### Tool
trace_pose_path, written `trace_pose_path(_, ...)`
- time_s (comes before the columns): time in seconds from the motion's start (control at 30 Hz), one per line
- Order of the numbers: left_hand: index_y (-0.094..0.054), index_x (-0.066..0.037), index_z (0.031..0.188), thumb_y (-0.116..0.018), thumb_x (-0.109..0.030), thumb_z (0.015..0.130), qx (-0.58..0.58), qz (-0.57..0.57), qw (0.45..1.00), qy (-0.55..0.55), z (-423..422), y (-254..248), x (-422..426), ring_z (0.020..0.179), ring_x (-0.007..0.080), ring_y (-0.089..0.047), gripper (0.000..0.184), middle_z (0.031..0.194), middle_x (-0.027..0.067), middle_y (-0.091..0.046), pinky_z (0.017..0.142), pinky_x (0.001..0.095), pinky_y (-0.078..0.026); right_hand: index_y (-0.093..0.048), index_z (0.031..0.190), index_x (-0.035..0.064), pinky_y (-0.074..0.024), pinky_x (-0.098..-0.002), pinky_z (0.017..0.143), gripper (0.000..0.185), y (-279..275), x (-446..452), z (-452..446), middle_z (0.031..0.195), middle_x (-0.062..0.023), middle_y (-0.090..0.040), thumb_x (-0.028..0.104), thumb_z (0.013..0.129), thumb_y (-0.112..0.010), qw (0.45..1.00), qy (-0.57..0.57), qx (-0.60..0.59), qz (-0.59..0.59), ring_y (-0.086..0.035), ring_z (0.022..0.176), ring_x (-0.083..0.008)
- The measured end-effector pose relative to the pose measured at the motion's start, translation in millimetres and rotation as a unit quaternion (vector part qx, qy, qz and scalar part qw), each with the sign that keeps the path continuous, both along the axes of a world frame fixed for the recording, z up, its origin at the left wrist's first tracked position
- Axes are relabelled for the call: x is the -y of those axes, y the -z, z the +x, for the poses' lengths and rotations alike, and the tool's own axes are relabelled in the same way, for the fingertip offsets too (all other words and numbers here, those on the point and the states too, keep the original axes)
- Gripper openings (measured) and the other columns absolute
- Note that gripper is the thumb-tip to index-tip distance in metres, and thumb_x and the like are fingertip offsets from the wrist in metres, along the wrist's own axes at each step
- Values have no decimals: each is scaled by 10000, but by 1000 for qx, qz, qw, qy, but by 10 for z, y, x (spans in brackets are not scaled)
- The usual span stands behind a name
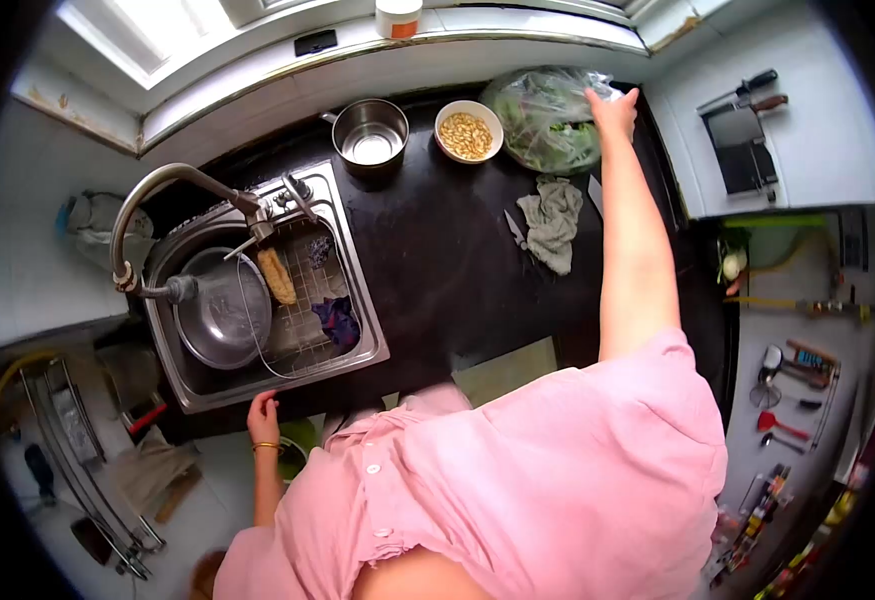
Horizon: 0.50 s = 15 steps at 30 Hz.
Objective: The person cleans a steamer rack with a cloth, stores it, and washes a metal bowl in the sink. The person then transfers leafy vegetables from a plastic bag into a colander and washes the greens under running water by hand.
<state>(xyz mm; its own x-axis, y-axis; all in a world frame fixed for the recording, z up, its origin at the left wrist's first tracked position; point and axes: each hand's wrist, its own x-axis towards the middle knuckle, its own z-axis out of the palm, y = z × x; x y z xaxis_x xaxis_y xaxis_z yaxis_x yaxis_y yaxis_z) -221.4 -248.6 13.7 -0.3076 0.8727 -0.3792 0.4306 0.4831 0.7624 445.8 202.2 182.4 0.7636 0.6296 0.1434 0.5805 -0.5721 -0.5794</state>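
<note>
At the back right of the counter, my right hand point(614, 112) reaches out and grips the edge of a clear plastic bag point(547, 115) full of green leafy vegetables. Part of its fingers is hidden by the bag. My left hand point(263, 420) is low at the front edge of the sink point(377, 350), holding nothing, its fingers loosely extended. Left of the bag sits a white bowl point(469, 131) of peanuts or similar pale nuts. A grey-green cloth point(553, 222) lies crumpled in front of the bag, with a small knife point(515, 230) beside it.
A steel pot point(370, 133) stands left of the bowl. The sink holds a metal basin point(222, 310), a yellow sponge point(277, 276) and a purple cloth point(337, 322) under a curved faucet point(172, 180). Cleavers point(742, 145) hang on the right wall.
</note>
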Motion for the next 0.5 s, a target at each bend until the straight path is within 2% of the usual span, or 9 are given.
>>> trace_pose_path(0.03, -635, -20, 1052, -521, -49, 913, 4, 2, 1000, 4, 182, -87, 5, 801, 123, -622, 182, 919, 51, -656, 757, 260, -491, -444, 1348, 53, -518, -400, 761, 729, 214, -121, 301, 1161, -202, -612, 404, 758, -689, 996, -44, -82, -10, -649, 890, -288)
trace_pose_path(0.07, -643, -24, 1031, -529, -39, 902, -18, -7, 1000, 9, 346, -205, -1, 793, 126, -627, 173, 915, 52, -661, 746, 261, -495, -604, 1135, 58, -385, -273, 372, 420, 491, -272, 699, 841, -96, -666, 316, 805, -630, 961, -105, -251, 55, -509, 464, -151)
trace_pose_path(0.1, -643, -24, 1031, -529, -39, 902, -20, -10, 1000, -4, 445, -261, 19, 793, 126, -627, 173, 915, 52, -661, 746, 261, -495, -676, 886, 52, -370, -293, 390, 199, 407, -175, 549, 660, -46, -617, 227, 851, -587, 938, -74, -266, 209, -481, 451, -123)
trace_pose_path(0.13, -646, -28, 1027, -528, -37, 900, -7, -11, 1000, -6, 524, -301, 42, 785, 127, -629, 173, 915, 53, -663, 737, 262, -497, -673, 917, 78, -312, -278, 356, 178, 422, -223, 719, 617, -1, -538, 222, 867, -580, 920, -104, -262, 273, -435, 430, -110)
trace_pose_path(0.17, -648, -31, 1022, -528, -35, 898, 7, -10, 1000, -6, 585, -321, 63, 778, 127, -632, 173, 914, 55, -665, 728, 263, -498, -669, 919, 73, -299, -242, 369, 187, 231, -90, 696, 621, 22, -505, 225, 891, -563, 901, -132, -290, 293, -414, 459, -75)
trace_pose_path(0.3, -645, -28, 1023, -528, -42, 899, -19, -12, 999, 26, 732, -431, -39, 773, 129, -637, 171, 912, 54, -667, 716, 271, -503, -597, 1045, 50, -252, -179, 399, 209, -623, 302, 455, 653, 48, -458, 220, 947, -529, 850, -264, -273, 364, -358, 505, -16)
trace_pose_path(0.4, -634, -15, 1053, -538, -79, 918, 34, 21, 999, 21, 817, -384, -183, 832, 144, -637, 178, 978, 67, -658, 773, 271, -498, -582, 1129, 28, -219, -167, 403, 243, -1362, 629, 64, 644, 73, -392, 199, 980, -496, 844, -302, -293, 332, -294, 499, 1)
trace_pose_path(0.47, -608, -28, 1124, -565, -68, 911, 128, 38, 991, 4, 975, -413, -352, 968, 119, -587, 221, 1065, 46, -627, 858, 261, -464, -576, 1153, 37, -199, -171, 414, 259, -1701, 886, -328, 643, 78, -367, 218, 984, -499, 841, -297, -359, 274, -272, 509, 5)
trace_pose_path(0.5, -582, -24, 1169, -575, -72, 902, 158, 40, 986, 22, 1118, -613, -498, 1008, 113, -560, 272, 1106, 38, -605, 892, 259, -447, -572, 1163, 39, -188, -176, 413, 269, -1774, 1033, -510, 641, 81, -356, 225, 987, -492, 843, -308, -370, 241, -258, 508, 4)
